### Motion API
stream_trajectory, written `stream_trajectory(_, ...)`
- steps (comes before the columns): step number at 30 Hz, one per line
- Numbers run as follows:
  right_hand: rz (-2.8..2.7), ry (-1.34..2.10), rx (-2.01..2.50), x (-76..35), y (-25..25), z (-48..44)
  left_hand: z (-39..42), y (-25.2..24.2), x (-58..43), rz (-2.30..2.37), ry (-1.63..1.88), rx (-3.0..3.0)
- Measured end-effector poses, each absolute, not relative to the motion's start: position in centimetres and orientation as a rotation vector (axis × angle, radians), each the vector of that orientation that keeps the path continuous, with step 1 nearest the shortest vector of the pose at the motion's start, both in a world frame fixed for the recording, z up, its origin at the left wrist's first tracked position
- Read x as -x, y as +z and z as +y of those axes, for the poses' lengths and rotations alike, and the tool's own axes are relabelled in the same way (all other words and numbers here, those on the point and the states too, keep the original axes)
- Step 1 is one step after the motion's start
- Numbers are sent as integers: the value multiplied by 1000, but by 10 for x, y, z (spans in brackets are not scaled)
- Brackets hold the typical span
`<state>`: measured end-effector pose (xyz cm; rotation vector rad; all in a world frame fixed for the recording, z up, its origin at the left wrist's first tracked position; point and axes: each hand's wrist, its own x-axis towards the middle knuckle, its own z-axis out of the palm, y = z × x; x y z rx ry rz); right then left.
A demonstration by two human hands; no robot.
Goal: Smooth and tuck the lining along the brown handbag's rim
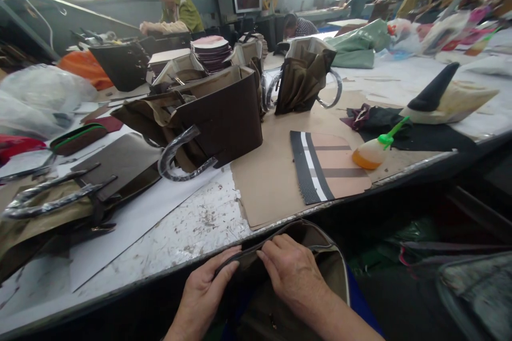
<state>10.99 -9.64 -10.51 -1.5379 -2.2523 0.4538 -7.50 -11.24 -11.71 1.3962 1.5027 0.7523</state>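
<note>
Brown bag sits open on the near side of a workbench, below its edge and close to the worker's body, its mouth facing up and an olive-brown lining showing inside. The left hand grips the rim on the left, thumb and fingers pinching the edge between them. The right hand is bent over the rim just to the right, its fingers curled on the edge; how firmly they press, one cannot tell.

Beyond the hands, a sheet of tan cardboard covers part of the bench. On its right side lies a pinkish panel with a black-and-white band along its left end, and a squeeze bottle with a green spout and amber liquid stands at the panel's right end. A dark handbag with a plastic-wrapped handle stands farther back, left of the panel; another bag, its sides gathered in folds, stands at the far middle. At left, a third bag lies on its side on white paper. At far left, a person in a green top works behind the bench.
</note>
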Motion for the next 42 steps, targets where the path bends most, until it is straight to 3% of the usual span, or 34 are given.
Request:
stream_trajectory(23, -2178, 434, 1640, -112, -106, -100, -108, -121, 73, 1569, 680, -1648)
stream_trajectory(42, -2070, 641, 1659, -121, -88, -104, -111, -83, 67, 1347, 501, -1603)
